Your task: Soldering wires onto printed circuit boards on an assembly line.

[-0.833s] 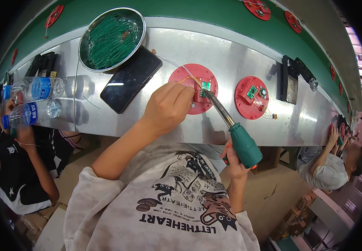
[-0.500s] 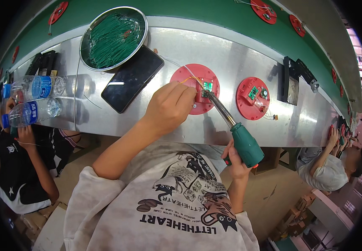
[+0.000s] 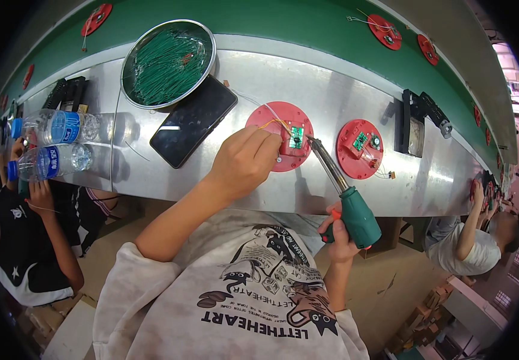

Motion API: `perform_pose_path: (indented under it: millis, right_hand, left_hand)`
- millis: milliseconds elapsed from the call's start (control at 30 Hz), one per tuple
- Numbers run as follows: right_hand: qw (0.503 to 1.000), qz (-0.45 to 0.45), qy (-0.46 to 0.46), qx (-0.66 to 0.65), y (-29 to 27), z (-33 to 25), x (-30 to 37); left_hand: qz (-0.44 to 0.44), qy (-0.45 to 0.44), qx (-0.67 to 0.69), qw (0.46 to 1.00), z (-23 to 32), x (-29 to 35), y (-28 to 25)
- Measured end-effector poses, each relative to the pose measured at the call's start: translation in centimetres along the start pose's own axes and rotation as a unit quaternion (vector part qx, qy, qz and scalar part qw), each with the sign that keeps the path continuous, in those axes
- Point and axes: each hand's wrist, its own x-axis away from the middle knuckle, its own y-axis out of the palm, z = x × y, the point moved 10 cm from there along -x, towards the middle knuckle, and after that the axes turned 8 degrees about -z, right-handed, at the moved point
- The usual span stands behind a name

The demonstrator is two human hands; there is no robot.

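Observation:
A red round disc lies on the metal bench with a small green circuit board in its raised housing. My left hand is closed in a pinch at the disc's left side, fingertips against the housing. Yellow wires run close to these fingers; what is pinched is hidden. My right hand grips the handle of a green soldering gun over the bench's near edge. Its long metal tip points up and left, just right of the board and seemingly apart from it.
Another red disc with a board sits to the right, before a black stand. A black phone, a steel bowl of green wires and two water bottles stand left. More red discs lie on the green strip. People sit either side.
The soldering gun's tip has drawn back from the circuit board toward the right, and my right hand has shifted slightly down. My left hand keeps its pinch beside the housing.

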Motion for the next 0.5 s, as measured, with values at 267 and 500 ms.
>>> perform_pose_path:
  millis: [267,500]
  right_hand:
    - [0.999,-0.032,-0.038,0.003,0.8,-0.6,-0.4]
    - [0.997,-0.057,-0.048,0.007,1.0,-0.5,-0.5]
  left_hand:
    - [0.053,0.001,0.014,0.998,0.3,-0.6,-1.8]
    - [0.069,0.035,0.051,0.996,1.3,-0.9,-3.0]
